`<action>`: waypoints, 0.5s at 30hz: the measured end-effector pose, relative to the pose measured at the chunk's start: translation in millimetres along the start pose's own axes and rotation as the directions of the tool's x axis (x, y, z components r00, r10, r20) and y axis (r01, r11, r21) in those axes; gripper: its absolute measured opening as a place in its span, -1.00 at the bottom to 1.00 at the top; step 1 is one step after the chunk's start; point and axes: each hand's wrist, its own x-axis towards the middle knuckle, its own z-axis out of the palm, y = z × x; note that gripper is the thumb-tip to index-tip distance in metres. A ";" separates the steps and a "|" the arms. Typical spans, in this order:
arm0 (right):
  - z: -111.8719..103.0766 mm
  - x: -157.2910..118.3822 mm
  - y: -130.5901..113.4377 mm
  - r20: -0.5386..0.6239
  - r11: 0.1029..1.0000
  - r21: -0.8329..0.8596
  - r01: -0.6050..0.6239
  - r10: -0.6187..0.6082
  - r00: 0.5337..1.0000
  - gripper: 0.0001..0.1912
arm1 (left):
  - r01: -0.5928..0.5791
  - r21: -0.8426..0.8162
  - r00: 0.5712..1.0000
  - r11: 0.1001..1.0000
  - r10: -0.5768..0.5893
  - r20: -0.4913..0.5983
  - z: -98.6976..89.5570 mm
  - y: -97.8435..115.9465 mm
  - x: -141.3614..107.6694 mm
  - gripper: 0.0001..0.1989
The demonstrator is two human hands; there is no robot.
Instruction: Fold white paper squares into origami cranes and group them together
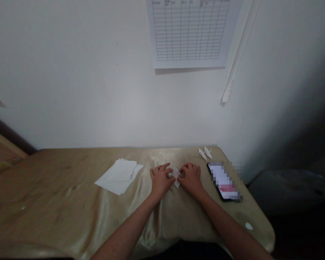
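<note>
Paper (pixel 176 174), small, white and folded, sits at the table (pixel 70 213) between our left hand (pixel 161 180) and right hand (pixel 191 178). We have the fingers (pixel 190 167) of both nearly closed, pinching its opposite sides. Stacked white sheets (pixel 116 178) lie to our left; two folded paper figures (pixel 208 153) and a phone (pixel 222 183) lie rightward.

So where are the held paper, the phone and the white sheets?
Held paper (pixel 176 172), head view: its far half.
Phone (pixel 222 180), head view: its screen.
White sheets (pixel 123 170), head view: the top sheet.
</note>
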 end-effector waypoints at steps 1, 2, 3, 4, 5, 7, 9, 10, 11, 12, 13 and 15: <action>-0.2 -0.1 0.5 0.003 1.000 -0.001 0.002 -0.002 1.000 -0.87 | -0.003 0.006 1.000 1.000 0.004 -0.005 0.0 -0.3 -0.2 -0.77; -0.4 -0.3 0.9 0.007 1.000 -0.002 0.006 -0.006 1.000 -0.87 | -0.005 0.013 1.000 1.000 0.005 -0.008 -0.1 -0.5 -0.4 -0.79; -0.7 -0.4 1.2 0.011 1.000 -0.003 0.008 -0.008 1.000 -0.87 | -0.004 0.021 1.000 1.000 0.004 -0.010 -0.2 -0.7 -0.5 -0.79; -1.1 -0.5 1.4 0.016 1.000 -0.004 0.009 -0.009 1.000 -0.87 | -0.003 0.027 1.000 1.000 0.003 -0.011 -0.3 -0.8 -0.5 -0.80; -1.6 -0.6 1.3 0.019 1.000 -0.005 0.007 -0.007 1.000 -0.87 | -0.001 0.033 1.000 0.999 0.001 -0.012 -0.4 -0.8 -0.6 -0.81; -2.4 -0.8 0.6 0.023 1.000 -0.008 -0.002 0.002 1.000 -0.84 | 0.004 0.045 1.000 0.999 -0.004 -0.015 -0.6 -0.4 -0.9 -0.82; -3.0 -0.9 -0.3 0.025 1.000 -0.014 -0.008 0.008 1.000 -0.81 | 0.006 0.059 1.000 0.998 -0.005 -0.015 -1.0 0.5 -1.3 -0.84; -3.2 -0.9 -0.6 0.027 1.000 -0.017 -0.009 0.010 1.000 -0.81 | 0.007 0.067 1.000 0.998 -0.006 -0.014 -1.2 1.1 -1.5 -0.84; -3.2 -1.0 -0.9 0.031 1.000 -0.020 -0.010 0.010 0.999 -0.81 | 0.010 0.073 1.000 0.997 -0.010 -0.012 -1.6 1.7 -1.7 -0.83; -3.1 -1.0 -1.0 0.034 1.000 -0.021 -0.010 0.011 0.999 -0.82 | 0.016 0.076 1.000 0.997 -0.015 -0.009 -1.9 2.4 -1.9 -0.82; -3.0 -1.1 -1.0 0.036 1.000 -0.021 -0.009 0.010 0.999 -0.84 | 0.022 0.077 1.000 0.997 -0.022 -0.006 -2.2 2.9 -1.9 -0.81; -2.7 -1.4 -1.0 0.034 1.000 -0.020 -0.007 0.007 0.999 -0.86 | 0.033 0.077 0.999 0.996 -0.033 -0.001 -2.4 3.6 -1.9 -0.80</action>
